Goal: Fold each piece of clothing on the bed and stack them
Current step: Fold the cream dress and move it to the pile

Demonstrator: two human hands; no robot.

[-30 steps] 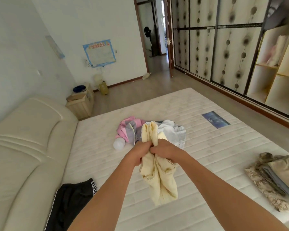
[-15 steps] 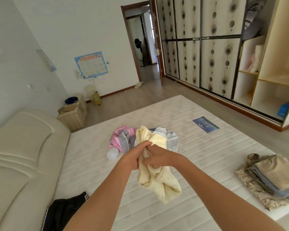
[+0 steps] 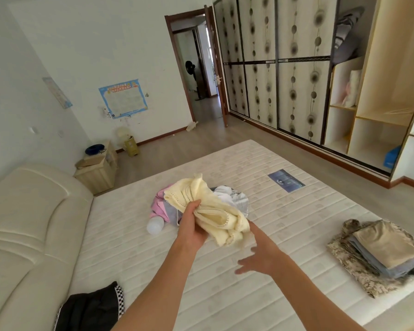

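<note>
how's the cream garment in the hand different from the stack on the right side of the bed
The cream garment is bunched and held above the mattress by the left hand; the folded stack lies flat near the bed's right edge. The garment is one piece; the stack holds several layers. Both are clothing.

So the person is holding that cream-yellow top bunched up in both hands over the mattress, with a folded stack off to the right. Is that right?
Not quite. The head view shows only the left hand gripping the cream-yellow top; the right hand is open, fingers spread, beneath and beside it. The rest holds: the top is bunched up over the mattress, and the folded stack lies to the right.
</note>
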